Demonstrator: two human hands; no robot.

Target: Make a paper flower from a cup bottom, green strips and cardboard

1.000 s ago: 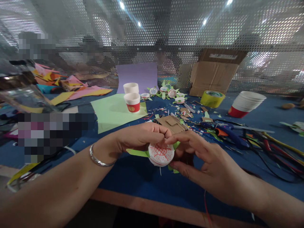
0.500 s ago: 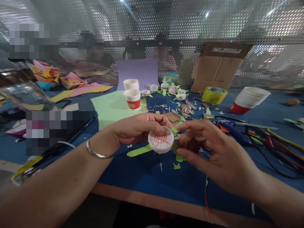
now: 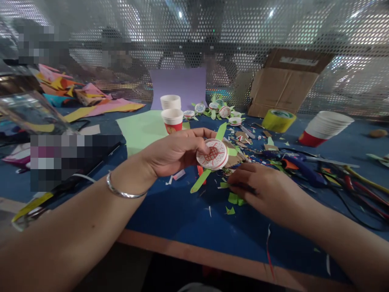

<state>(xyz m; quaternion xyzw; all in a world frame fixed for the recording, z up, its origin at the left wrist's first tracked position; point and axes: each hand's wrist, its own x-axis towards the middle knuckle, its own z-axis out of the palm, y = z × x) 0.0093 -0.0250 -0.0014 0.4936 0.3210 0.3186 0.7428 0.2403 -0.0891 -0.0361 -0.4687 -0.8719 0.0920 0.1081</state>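
My left hand is closed on a paper turtle, its thumb on the round white face. The face carries a red grid, red lines and dots. Green paper strips stick out from its edge at the top, right and bottom. To the right and lower, my right hand is down at the table, fingers curled together beside green paper scraps. Whatever lies between its fingertips is too hidden to make out. Similar finished-looking paper turtles with green strips lie in a group at the back.
White-and-red paper cups stand by a green sheet. More stacked cups, yellow tape and a cardboard box are at right. A blue glue gun lies among cables. A clear container stands left.
My left hand has raised and turned the turtle, so its green strips now show on several sides. My right hand has left the turtle and dropped to the scraps, its fingers closing.
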